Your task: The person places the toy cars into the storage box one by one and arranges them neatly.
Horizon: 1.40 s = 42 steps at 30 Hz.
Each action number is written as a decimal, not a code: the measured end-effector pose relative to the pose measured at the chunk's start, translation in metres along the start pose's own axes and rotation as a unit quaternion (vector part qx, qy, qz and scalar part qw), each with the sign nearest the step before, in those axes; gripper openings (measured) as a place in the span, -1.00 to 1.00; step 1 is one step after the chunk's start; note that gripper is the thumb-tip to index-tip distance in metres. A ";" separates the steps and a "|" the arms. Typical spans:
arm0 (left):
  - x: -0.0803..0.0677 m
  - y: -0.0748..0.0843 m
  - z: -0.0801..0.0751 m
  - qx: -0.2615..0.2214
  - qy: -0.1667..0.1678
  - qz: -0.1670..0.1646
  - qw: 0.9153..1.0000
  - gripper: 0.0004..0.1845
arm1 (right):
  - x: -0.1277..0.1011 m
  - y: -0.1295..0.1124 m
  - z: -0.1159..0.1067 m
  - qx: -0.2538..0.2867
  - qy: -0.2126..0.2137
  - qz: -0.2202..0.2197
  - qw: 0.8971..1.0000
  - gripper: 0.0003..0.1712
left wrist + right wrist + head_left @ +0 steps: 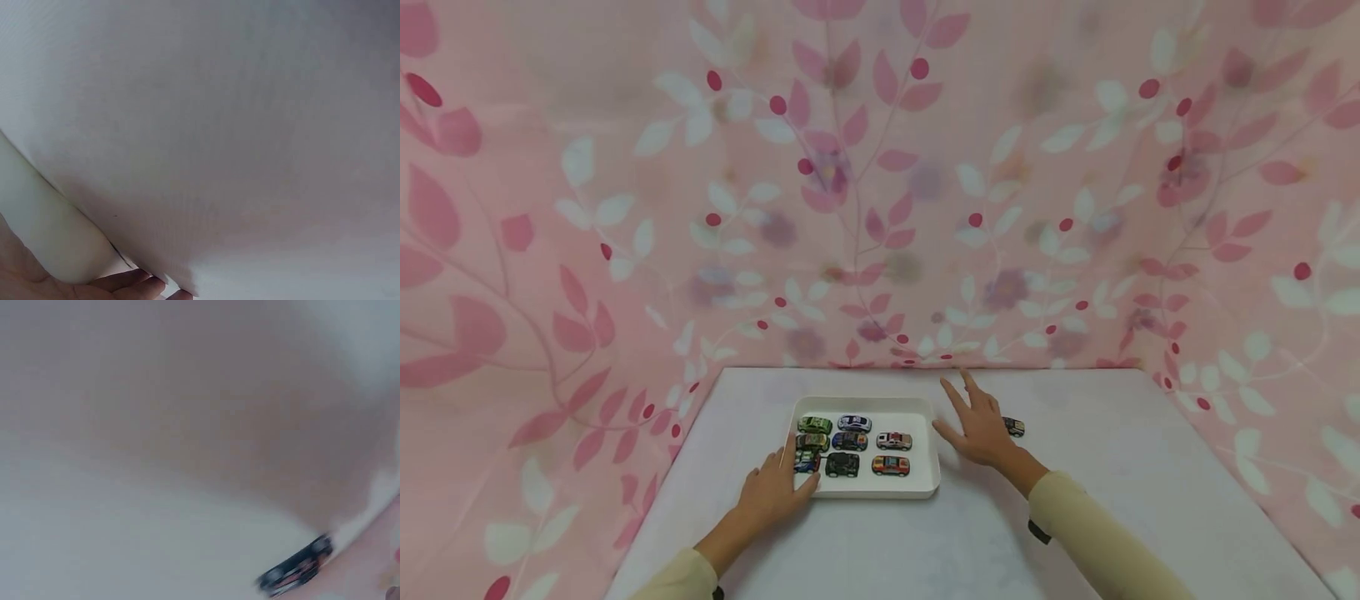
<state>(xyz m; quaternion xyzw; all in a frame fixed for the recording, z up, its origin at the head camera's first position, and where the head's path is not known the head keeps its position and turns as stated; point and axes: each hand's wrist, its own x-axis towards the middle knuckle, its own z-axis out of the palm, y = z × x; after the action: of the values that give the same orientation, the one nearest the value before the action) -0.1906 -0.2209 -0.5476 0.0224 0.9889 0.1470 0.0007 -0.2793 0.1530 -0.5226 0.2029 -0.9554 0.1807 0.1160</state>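
Observation:
My left hand (pixel 772 490) holds the near left corner of a white tray (pixel 880 493). Its thumb lies over the front rim and its forefinger along the left side; in the left wrist view, other fingers (pixel 137 286) rest against the outside of the tray wall (pixel 53 228). Several toy cars sit in the tray, among them a black one (pixel 842 465), a red one (pixel 891 466) and a white one (pixel 894 441). My right hand (pixel 983 429), fingers spread and holding nothing, hovers right of the tray. Beyond it a dark toy car (pixel 1014 427) on the table is partly hidden.
A pale cloth covers the table (pixel 1120 500). Pink floral fabric (pixel 880 208) hangs behind and along both sides of it. More toy cars, a green one (pixel 815 424) and a purple-white one (pixel 854 423), stand at the tray's back left.

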 end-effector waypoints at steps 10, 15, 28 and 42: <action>-0.023 -0.006 0.011 0.002 -0.009 -0.018 1.000 0.01 | -0.039 0.047 -0.001 -0.070 0.014 -0.037 0.997 -0.08; -0.024 -0.004 0.012 -0.003 -0.004 -0.009 1.000 0.00 | -0.050 0.061 -0.001 -0.068 0.008 -0.008 0.998 -0.07; -0.009 0.005 0.009 -0.011 0.006 -0.001 1.000 -0.03 | -0.059 0.102 -0.008 -0.107 -0.036 0.034 0.993 0.02; -0.001 0.003 0.001 -0.007 0.007 0.000 1.000 -0.03 | -0.042 0.104 -0.009 -0.038 -0.055 0.092 0.993 -0.35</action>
<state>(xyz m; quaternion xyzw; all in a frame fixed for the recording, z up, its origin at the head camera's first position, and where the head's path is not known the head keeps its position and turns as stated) -0.1895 -0.2177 -0.5476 0.0213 0.9878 0.1543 -0.0065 -0.2851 0.2601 -0.5584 0.1190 -0.9812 0.1424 0.0537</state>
